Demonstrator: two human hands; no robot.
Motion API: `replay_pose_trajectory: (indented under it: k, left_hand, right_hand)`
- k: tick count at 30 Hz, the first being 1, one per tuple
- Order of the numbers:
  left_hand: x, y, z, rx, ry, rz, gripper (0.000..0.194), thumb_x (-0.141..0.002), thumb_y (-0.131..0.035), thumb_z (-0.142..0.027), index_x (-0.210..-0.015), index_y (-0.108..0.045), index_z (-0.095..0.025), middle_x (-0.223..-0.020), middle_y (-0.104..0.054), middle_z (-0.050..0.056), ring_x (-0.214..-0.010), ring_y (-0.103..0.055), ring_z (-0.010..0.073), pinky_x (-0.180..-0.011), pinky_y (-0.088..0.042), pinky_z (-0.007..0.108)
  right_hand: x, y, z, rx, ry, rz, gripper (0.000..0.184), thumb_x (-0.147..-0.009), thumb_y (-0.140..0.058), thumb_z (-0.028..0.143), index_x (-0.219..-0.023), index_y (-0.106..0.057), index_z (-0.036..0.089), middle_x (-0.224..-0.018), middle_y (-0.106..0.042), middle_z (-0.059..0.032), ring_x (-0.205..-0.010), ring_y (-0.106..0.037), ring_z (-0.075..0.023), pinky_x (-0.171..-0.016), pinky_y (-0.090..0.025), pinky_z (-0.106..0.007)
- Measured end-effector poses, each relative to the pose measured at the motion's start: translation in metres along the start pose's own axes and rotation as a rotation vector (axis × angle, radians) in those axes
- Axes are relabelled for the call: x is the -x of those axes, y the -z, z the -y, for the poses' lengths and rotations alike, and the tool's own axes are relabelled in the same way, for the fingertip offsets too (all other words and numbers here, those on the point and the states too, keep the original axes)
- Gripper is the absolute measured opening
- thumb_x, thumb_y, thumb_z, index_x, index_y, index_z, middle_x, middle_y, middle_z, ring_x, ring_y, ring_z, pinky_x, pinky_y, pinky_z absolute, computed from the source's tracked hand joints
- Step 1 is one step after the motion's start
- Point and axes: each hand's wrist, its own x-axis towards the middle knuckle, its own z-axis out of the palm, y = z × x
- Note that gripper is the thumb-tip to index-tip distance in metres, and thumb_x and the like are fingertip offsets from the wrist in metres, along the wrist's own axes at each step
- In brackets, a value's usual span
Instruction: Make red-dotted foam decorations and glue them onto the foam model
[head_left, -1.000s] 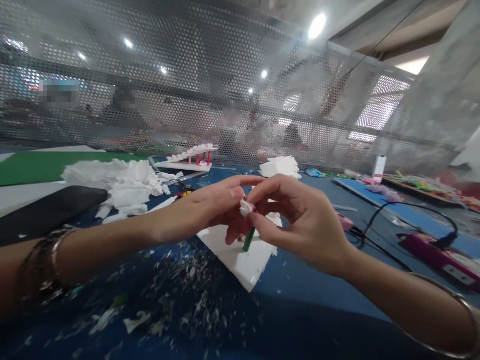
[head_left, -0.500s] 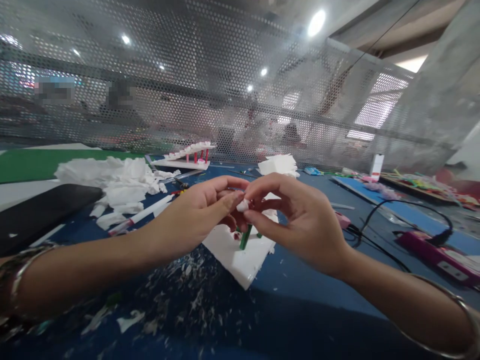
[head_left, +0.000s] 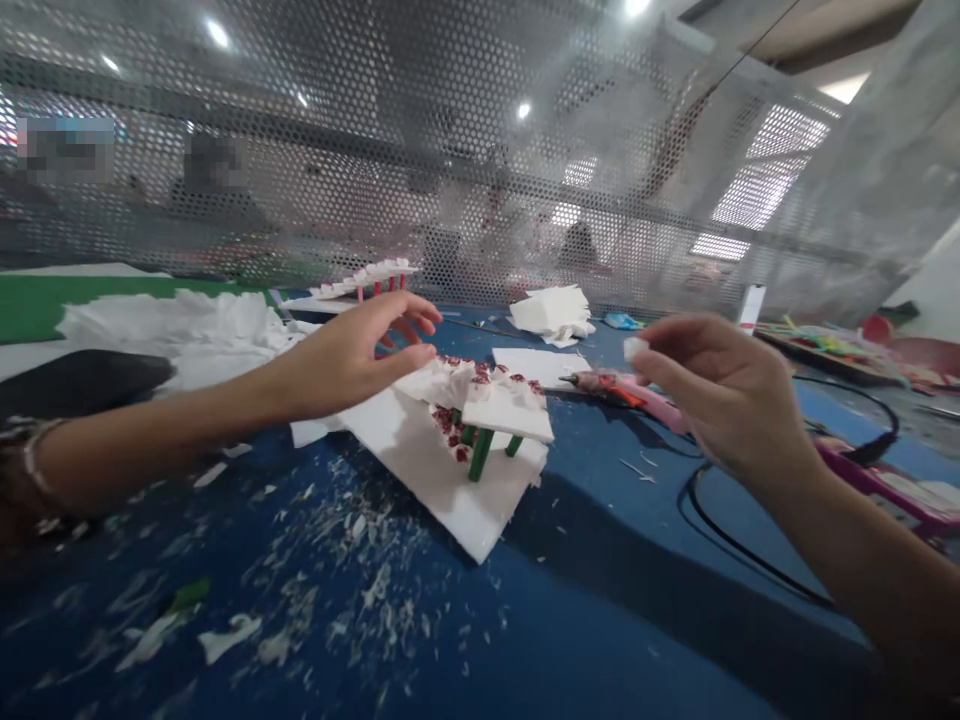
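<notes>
Likely a craft workshop: scraps (head_left: pixel 227 636) litter the table (head_left: pixel 600 640) at seven o'clock, a glue gun (head_left: pixel 621 388) lies at three, a power strip (head_left: pixel 885 498) at four, and perforated screening (head_left: pixel 450 150) stands at twelve.

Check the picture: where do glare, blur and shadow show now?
Head view, top: small white lights glare; head view, right: the bare right hand looks softly blurred; head view, lower right: a dark shadow crosses the flat blue tabletop.

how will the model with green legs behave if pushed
The model may wobble or break easily, its raised top resting on thin green legs. Its broad white base likely resists tipping.
</notes>
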Motion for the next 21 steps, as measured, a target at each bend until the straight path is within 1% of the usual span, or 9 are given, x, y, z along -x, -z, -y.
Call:
replay_pose_trajectory:
  k: [2, 3, 4, 6, 9, 11, 15, 17, 21]
  left_hand:
    - [-0.004, -0.006, 0.012, 0.045, 0.062, 0.029, 0.038, -0.079, -0.039, -0.039, -0.107, -0.044, -0.013, -0.107, -0.05, 0.009, -0.094, -0.048, 0.0216, -0.079, -0.035, 0.03]
    - [-0.004, -0.009, 0.016, 0.072, 0.088, 0.045, 0.04, -0.08, -0.039, -0.039, -0.109, -0.043, -0.012, -0.107, -0.049, 0.009, -0.095, -0.047, 0.0217, -0.08, -0.034, 0.029]
    - [-0.004, -0.012, 0.019, 0.103, 0.109, 0.045, 0.041, -0.08, -0.039, -0.039, -0.111, -0.042, -0.011, -0.107, -0.049, 0.009, -0.096, -0.046, 0.0215, -0.08, -0.033, 0.028]
    - [-0.002, -0.017, 0.022, 0.149, 0.133, 0.025, 0.043, -0.08, -0.039, -0.039, -0.112, -0.041, -0.01, -0.105, -0.05, 0.008, -0.096, -0.045, 0.021, -0.08, -0.031, 0.026]
    - [0.0, -0.023, 0.023, 0.159, 0.138, 0.031, 0.043, -0.081, -0.038, -0.037, -0.111, -0.042, -0.008, -0.104, -0.05, 0.007, -0.096, -0.043, 0.02, -0.082, -0.028, 0.024]
    - [0.001, -0.026, 0.023, 0.143, 0.167, 0.057, 0.042, -0.082, -0.036, -0.036, -0.111, -0.042, -0.007, -0.106, -0.049, 0.008, -0.098, -0.042, 0.02, -0.085, -0.026, 0.024]
    - [-0.001, -0.028, 0.024, 0.093, 0.236, 0.111, 0.042, -0.083, -0.034, -0.035, -0.114, -0.041, -0.009, -0.113, -0.046, 0.008, -0.102, -0.039, 0.0211, -0.086, -0.025, 0.025]
    - [-0.001, -0.028, 0.024, 0.075, 0.244, 0.128, 0.041, -0.082, -0.035, -0.034, -0.114, -0.041, -0.009, -0.113, -0.047, 0.007, -0.101, -0.039, 0.0211, -0.084, -0.026, 0.024]
    - [-0.002, -0.033, 0.025, 0.091, 0.28, 0.09, 0.04, -0.081, -0.037, -0.035, -0.111, -0.045, -0.009, -0.109, -0.048, 0.006, -0.098, -0.04, 0.021, -0.081, -0.026, 0.024]
  right_hand:
    - [0.002, 0.001, -0.02, 0.079, -0.133, 0.149, 0.012, -0.064, -0.063, 0.022, -0.073, -0.06, 0.016, -0.063, -0.059, 0.0006, -0.058, -0.057, -0.0099, -0.058, -0.05, -0.025]
    - [0.003, -0.002, -0.029, 0.102, -0.164, 0.232, 0.013, -0.063, -0.064, 0.024, -0.072, -0.06, 0.015, -0.065, -0.06, -0.0007, -0.06, -0.057, -0.011, -0.061, -0.05, -0.027]
    - [0.003, -0.006, -0.036, 0.118, -0.175, 0.323, 0.013, -0.062, -0.064, 0.025, -0.069, -0.061, 0.015, -0.067, -0.061, -0.002, -0.062, -0.058, -0.0116, -0.063, -0.05, -0.028]
    - [0.004, -0.018, -0.046, 0.129, -0.19, 0.473, 0.014, -0.064, -0.062, 0.026, -0.072, -0.062, 0.014, -0.07, -0.062, -0.0029, -0.065, -0.058, -0.0116, -0.064, -0.049, -0.028]
    - [0.002, -0.034, -0.053, 0.041, -0.2, 0.623, 0.015, -0.067, -0.058, 0.024, -0.077, -0.061, 0.014, -0.073, -0.063, -0.0033, -0.067, -0.058, -0.0109, -0.067, -0.049, -0.028]
    - [0.0, -0.04, -0.056, -0.036, -0.207, 0.676, 0.016, -0.067, -0.058, 0.024, -0.078, -0.061, 0.013, -0.075, -0.063, -0.0035, -0.069, -0.058, -0.0108, -0.069, -0.048, -0.029]
    - [-0.001, -0.045, -0.06, -0.1, -0.203, 0.69, 0.015, -0.067, -0.059, 0.024, -0.078, -0.06, 0.014, -0.076, -0.063, -0.0032, -0.07, -0.058, -0.0114, -0.07, -0.048, -0.029]
    - [-0.001, -0.046, -0.062, -0.124, -0.194, 0.728, 0.016, -0.067, -0.059, 0.023, -0.079, -0.06, 0.014, -0.077, -0.064, -0.0039, -0.07, -0.058, -0.0118, -0.07, -0.048, -0.03]
    - [-0.002, -0.051, -0.067, -0.149, -0.103, 0.786, 0.015, -0.067, -0.059, 0.023, -0.08, -0.06, 0.014, -0.078, -0.063, -0.0031, -0.07, -0.057, -0.0119, -0.068, -0.047, -0.029]
